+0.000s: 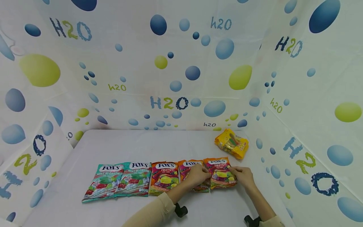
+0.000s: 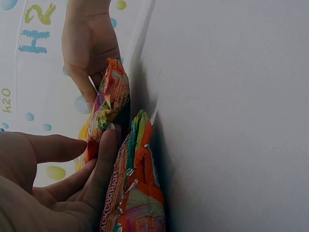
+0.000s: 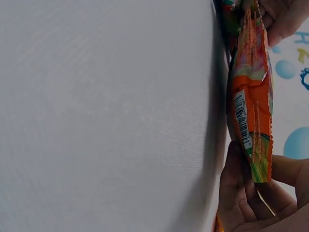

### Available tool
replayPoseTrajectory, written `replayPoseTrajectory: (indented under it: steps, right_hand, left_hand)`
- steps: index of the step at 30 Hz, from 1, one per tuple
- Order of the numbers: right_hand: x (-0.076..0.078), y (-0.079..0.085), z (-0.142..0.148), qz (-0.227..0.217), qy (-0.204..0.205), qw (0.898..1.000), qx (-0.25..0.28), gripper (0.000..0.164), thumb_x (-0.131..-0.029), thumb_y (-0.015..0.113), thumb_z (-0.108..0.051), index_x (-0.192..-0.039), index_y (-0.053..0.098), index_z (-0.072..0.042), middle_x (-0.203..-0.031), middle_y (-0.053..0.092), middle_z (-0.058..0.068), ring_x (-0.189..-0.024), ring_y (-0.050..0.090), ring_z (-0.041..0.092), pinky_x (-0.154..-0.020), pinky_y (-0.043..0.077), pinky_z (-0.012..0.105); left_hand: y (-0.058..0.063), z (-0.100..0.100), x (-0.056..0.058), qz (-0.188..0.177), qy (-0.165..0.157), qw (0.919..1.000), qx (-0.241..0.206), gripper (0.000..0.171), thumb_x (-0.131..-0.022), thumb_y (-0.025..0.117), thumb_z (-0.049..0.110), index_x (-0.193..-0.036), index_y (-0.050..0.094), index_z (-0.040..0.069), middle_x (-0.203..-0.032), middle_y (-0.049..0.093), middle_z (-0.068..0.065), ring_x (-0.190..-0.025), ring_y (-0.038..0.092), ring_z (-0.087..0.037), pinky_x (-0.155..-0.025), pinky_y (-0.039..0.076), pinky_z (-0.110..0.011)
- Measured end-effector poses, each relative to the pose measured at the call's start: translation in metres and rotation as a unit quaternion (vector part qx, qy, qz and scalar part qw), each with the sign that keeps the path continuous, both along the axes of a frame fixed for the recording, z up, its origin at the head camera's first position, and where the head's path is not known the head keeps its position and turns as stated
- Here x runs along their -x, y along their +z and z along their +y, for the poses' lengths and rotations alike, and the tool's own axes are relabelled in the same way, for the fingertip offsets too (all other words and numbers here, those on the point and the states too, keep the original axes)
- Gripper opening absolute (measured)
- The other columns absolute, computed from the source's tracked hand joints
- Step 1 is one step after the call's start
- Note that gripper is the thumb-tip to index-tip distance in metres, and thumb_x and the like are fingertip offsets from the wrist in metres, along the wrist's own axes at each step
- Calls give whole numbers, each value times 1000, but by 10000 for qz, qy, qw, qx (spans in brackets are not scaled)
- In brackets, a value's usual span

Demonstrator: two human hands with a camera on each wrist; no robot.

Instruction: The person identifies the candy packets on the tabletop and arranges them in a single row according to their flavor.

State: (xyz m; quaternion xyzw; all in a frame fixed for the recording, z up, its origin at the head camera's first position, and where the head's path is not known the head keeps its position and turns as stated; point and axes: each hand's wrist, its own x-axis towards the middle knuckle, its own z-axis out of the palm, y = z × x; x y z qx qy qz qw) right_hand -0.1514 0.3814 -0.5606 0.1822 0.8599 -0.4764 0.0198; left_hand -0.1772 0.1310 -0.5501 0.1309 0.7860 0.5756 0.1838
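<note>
A row of candy bags lies across the white table. At its right end is an orange and red Fox's Fruits bag. My left hand pinches this bag's left edge, thumb above and fingers beneath in the left wrist view. On the opposite edge, my right hand grips it between thumb and fingers, with the barcode side showing in the right wrist view. Beneath my left hand lies another Fox's Fruits bag, partly hidden by that hand.
Left of these lie a third Fruits bag and two teal Mint Blossom bags, one inner and one outer. A yellow candy bag sits at the back right. Printed curtain walls enclose the table.
</note>
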Motion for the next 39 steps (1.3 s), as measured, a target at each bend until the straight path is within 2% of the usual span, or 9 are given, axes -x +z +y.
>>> replayPoseTrajectory:
  steps: [4, 8, 11, 14, 21, 27, 31, 35, 39]
  right_hand:
    - [-1, -4, 0, -46, 23, 10000, -69, 42, -101, 68, -38, -117, 78, -1, -121, 73, 20, -106, 62, 28, -81, 48, 37]
    - [-2, -8, 0, -26, 63, 9999, -158, 42, -101, 68, -38, -116, 79, -1, -123, 72, 22, -115, 62, 33, -90, 48, 44]
    - [-2, -8, -1, -20, 58, 9998, -203, 42, -100, 69, -39, -115, 79, -1, -119, 74, 20, -111, 63, 32, -86, 48, 40]
    - [-1, -8, 0, -80, 96, 9995, -276, 43, -99, 69, -41, -114, 79, -2, -114, 76, 16, -103, 62, 27, -78, 45, 33]
    - [0, -10, 4, -125, 222, 9986, -471, 43, -98, 72, -41, -114, 79, -2, -104, 77, 11, -90, 63, 21, -70, 47, 29]
    - [0, -11, 11, -6, 252, 9986, -455, 41, -97, 73, -41, -110, 80, -2, -101, 79, 10, -83, 70, 16, -69, 53, 28]
    - [0, -8, 14, 42, 260, 9994, -235, 39, -99, 72, -37, -112, 79, -1, -97, 79, 10, -82, 74, 19, -72, 59, 31]
    - [2, -5, 20, 70, 199, 9998, -59, 38, -101, 68, -33, -116, 77, 1, -98, 79, 11, -84, 76, 21, -78, 63, 34]
    - [7, -2, 27, 133, 89, 9999, -56, 39, -102, 67, -32, -118, 76, 2, -98, 79, 10, -85, 76, 20, -76, 63, 30]
  left_hand:
    - [3, -2, 0, -126, -111, 9999, -20, 14, -96, 73, 9, -97, 79, -4, -78, 76, -9, -63, 76, -25, -59, 62, -33]
    - [5, -5, 1, -438, -231, 9987, -138, 17, -99, 70, 11, -99, 78, -4, -76, 75, -10, -64, 76, -27, -59, 63, -34]
    - [6, -7, 2, -624, -295, 9973, -263, 20, -100, 68, 12, -101, 77, -5, -78, 76, -11, -67, 77, -31, -61, 63, -37]
    - [7, -9, 3, -636, -324, 9971, -269, 22, -100, 66, 14, -103, 77, -5, -80, 76, -12, -68, 77, -33, -62, 64, -39]
    - [9, -10, 3, -367, -378, 9986, 75, 23, -101, 64, 16, -96, 78, -2, -77, 76, -12, -64, 76, -31, -59, 63, -37]
    - [13, -14, 6, -125, -415, 9990, 66, 29, -103, 62, 19, -94, 76, -5, -79, 76, -13, -61, 75, -29, -57, 63, -38]
    - [16, -17, 14, 103, -381, 9989, 246, 31, -102, 63, 20, -87, 77, -3, -74, 74, -10, -56, 72, -24, -55, 61, -35]
    - [20, -20, 23, 565, -183, 9964, 609, 31, -98, 65, 21, -81, 79, 0, -67, 71, -5, -53, 67, -17, -56, 58, -30]
    - [24, -19, 32, 608, 46, 9969, 503, 28, -99, 63, 18, -96, 79, -4, -74, 75, -10, -56, 72, -21, -57, 60, -32]
